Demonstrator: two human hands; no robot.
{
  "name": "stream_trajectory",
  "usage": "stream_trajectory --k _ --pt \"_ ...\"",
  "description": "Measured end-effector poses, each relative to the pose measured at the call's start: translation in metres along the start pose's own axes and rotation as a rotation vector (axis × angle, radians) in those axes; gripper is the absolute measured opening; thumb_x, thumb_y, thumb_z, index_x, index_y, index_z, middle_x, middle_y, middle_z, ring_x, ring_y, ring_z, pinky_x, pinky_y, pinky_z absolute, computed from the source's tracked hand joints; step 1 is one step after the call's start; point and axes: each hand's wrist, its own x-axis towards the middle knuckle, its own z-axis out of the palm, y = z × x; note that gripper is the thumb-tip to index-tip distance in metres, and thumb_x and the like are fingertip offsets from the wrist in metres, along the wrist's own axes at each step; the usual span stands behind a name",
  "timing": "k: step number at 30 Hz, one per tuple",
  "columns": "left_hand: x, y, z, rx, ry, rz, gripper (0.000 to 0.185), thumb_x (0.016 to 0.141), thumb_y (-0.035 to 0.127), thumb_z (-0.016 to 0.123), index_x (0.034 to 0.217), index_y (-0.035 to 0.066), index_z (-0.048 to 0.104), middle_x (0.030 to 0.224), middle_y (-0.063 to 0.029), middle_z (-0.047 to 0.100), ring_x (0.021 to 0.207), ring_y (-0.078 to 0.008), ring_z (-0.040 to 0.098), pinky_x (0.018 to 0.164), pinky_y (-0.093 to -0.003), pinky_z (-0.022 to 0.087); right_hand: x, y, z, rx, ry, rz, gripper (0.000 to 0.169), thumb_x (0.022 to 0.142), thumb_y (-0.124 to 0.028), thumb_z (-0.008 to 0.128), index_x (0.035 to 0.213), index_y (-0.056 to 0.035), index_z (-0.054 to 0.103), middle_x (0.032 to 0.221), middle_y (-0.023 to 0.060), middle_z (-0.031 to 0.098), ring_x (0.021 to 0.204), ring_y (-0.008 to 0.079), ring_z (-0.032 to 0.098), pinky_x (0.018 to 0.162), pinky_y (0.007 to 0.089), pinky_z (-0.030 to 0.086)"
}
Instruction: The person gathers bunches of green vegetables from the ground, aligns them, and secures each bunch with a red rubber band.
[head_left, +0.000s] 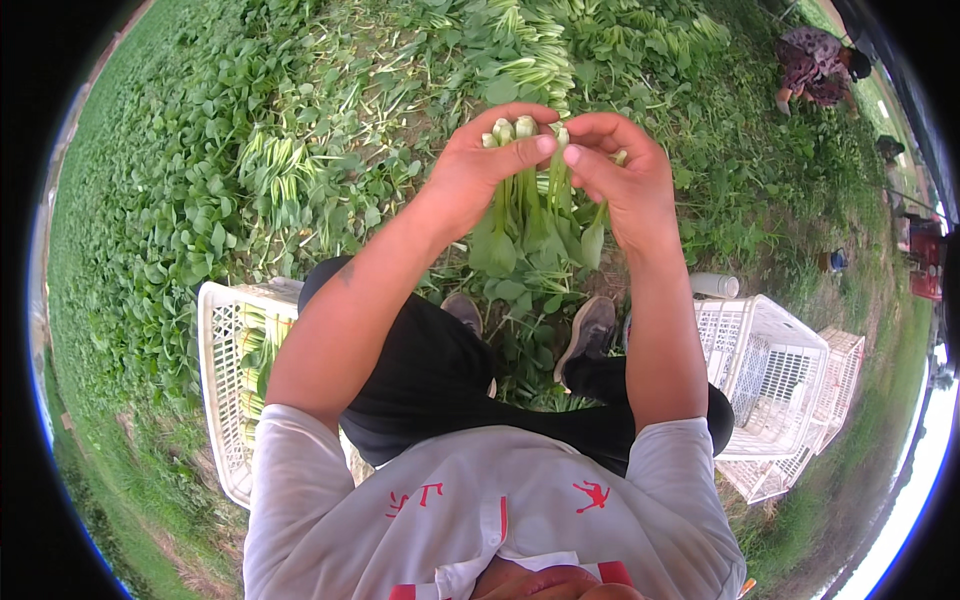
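My left hand (474, 169) grips a small bunch of leafy greens (531, 210), root ends up and leaves hanging down. Their pale cut stem ends show above the thumb. Close beside it, my right hand (634, 169) pinches the stem of one green (559, 169) at the bunch's right side, its thumb tip near my left thumb. A separate leafy stalk (593, 244) hangs from the fingers of my right hand. Both hands are raised in front of me, over the ground between my shoes.
Cut greens (544, 71) lie in a row ahead, with another pile (277, 169) to the left. A white plastic crate (217, 420) at my left holds bundled greens. White crates (787, 360) and a white cylindrical container (715, 285) are at my right. A person (814, 64) bends down at upper right.
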Motion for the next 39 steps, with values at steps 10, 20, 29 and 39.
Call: stream_trajectory --k 10,20,29,39 --pt "-0.006 0.003 -0.004 -0.136 -0.081 0.041 0.052 0.091 0.017 0.079 0.137 0.006 0.055 0.118 -0.006 0.063 0.111 -0.0186 0.061 0.097 -0.0355 0.051 0.0 -0.003 0.029 -0.05 -0.002 -0.006 0.023 0.088 -0.003 0.079 0.109 -0.0039 0.071 0.089 0.0012 0.069 0.077 0.0077 0.063 0.063 0.0224 0.048" --pt "0.005 -0.004 -0.012 -0.159 -0.022 0.043 0.036 0.095 0.007 0.07 0.129 0.004 0.061 0.11 -0.0043 0.065 0.103 -0.0155 0.062 0.091 -0.0309 0.051 0.019 -0.009 0.018 0.192 0.071 0.169 0.029 0.102 -0.02 0.056 0.124 -0.0011 0.057 0.114 0.0091 0.066 0.095 0.0141 0.059 0.081 0.0305 0.045" --pt "0.007 -0.001 -0.016 -0.128 -0.027 0.064 0.035 0.097 0.007 0.068 0.131 0.004 0.061 0.117 -0.005 0.065 0.109 -0.0147 0.062 0.096 -0.0306 0.05 0.019 0.013 0.039 0.146 0.063 -0.084 0.019 0.097 0.0 0.066 0.116 0.0015 0.067 0.111 0.008 0.069 0.098 0.0146 0.064 0.087 0.029 0.052" --pt "0.005 0.005 -0.012 0.016 0.001 0.07 0.038 0.096 0.013 0.071 0.132 0.006 0.062 0.122 -0.004 0.063 0.115 -0.0135 0.057 0.1 -0.0302 0.047 0.017 0.032 0.058 0.217 0.273 -0.202 0.016 0.096 0.002 0.068 0.111 0.002 0.065 0.108 0.0097 0.071 0.1 0.0136 0.066 0.092 0.0282 0.052"
